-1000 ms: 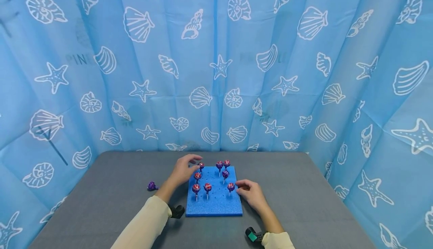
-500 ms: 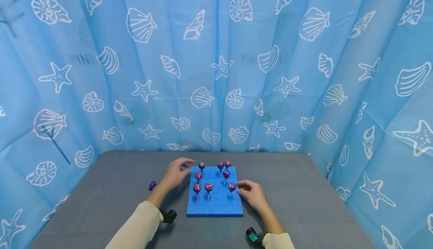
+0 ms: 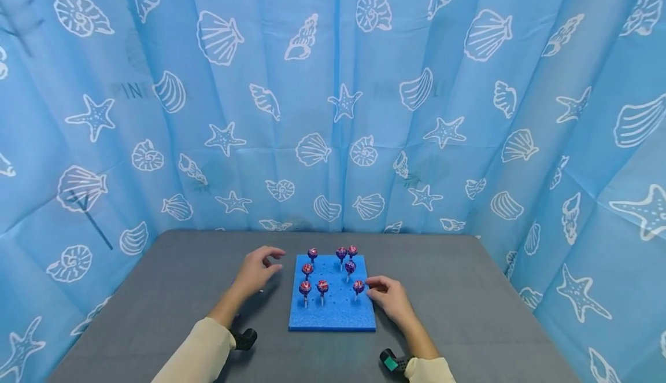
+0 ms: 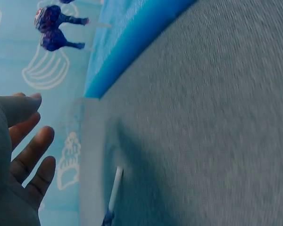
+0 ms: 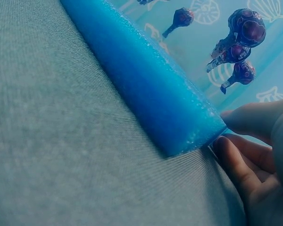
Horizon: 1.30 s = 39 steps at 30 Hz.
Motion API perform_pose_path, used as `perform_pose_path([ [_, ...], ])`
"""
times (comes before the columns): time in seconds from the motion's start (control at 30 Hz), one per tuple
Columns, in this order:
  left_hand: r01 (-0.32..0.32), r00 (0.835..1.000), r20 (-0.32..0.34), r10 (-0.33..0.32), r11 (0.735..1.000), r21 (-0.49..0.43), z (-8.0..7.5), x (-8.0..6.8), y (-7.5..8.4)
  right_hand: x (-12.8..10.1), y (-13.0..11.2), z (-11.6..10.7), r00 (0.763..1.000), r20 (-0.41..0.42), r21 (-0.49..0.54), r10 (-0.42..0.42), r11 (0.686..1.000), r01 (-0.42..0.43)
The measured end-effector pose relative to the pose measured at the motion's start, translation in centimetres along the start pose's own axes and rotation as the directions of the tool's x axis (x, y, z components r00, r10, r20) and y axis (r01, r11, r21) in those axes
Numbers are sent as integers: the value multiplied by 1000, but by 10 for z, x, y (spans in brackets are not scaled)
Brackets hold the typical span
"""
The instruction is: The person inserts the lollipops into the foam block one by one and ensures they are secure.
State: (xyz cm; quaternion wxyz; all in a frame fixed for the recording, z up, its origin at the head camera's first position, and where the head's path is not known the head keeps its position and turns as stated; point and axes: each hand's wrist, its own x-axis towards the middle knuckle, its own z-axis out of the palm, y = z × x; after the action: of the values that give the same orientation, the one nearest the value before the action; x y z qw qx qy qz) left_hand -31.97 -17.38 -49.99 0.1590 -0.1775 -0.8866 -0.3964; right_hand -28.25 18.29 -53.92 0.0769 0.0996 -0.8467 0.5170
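A blue foam board (image 3: 333, 316) lies flat on the table, with several wrapped lollipops (image 3: 322, 286) standing in it on their white sticks. To the left of the board hovers my left hand (image 3: 256, 271), its fingers loosely bent and nothing between them. Beneath it a loose purple-wrapped lollipop (image 4: 114, 190) lies on the table; the left wrist view shows its stick, while my forearm mostly hides it in the head view. My right hand (image 3: 391, 297) holds the board's right edge, thumb and fingertips around the edge in the right wrist view, close to one red-topped lollipop (image 3: 358, 286).
Grey cloth covers the table (image 3: 468, 313). Behind and beside it hangs a blue curtain (image 3: 333, 111) printed with white shells and starfish. A black wrist camera mount sits below each hand, the left mount (image 3: 245, 339) and the right mount (image 3: 392, 361).
My left hand has drawn away leftward from the back-left lollipop, and its forearm now mostly covers the loose lollipop. The right hand stays at the board's edge. The lollipops in the board look unchanged.
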Motion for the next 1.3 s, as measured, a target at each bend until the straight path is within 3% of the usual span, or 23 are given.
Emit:
perform_pose_path([
  [0.17, -70, 997, 19, 68, 995, 70, -10, -6, -8, 1, 0, -1, 1000, -1, 0, 6, 1000, -6],
  [0.43, 15, 998, 55, -22, 992, 124, -23, -18, -21, 0, 1, 1, 1000, 0, 8, -8, 1000, 8],
  [0.67, -2, 1000, 16, -1, 979, 204, -31, -28, -33, 0, 0, 1, 1000, -6, -6, -6, 1000, 6],
  [1.03, 141, 990, -46, -134, 937, 320, -40, -38, -37, 0, 0, 0, 1000, -5, 14, 0, 1000, 0],
  [1.3, 198, 980, -68, -186, 922, 334, -42, -43, -42, 0, 0, 0, 1000, -6, 2, 19, 1000, -19],
])
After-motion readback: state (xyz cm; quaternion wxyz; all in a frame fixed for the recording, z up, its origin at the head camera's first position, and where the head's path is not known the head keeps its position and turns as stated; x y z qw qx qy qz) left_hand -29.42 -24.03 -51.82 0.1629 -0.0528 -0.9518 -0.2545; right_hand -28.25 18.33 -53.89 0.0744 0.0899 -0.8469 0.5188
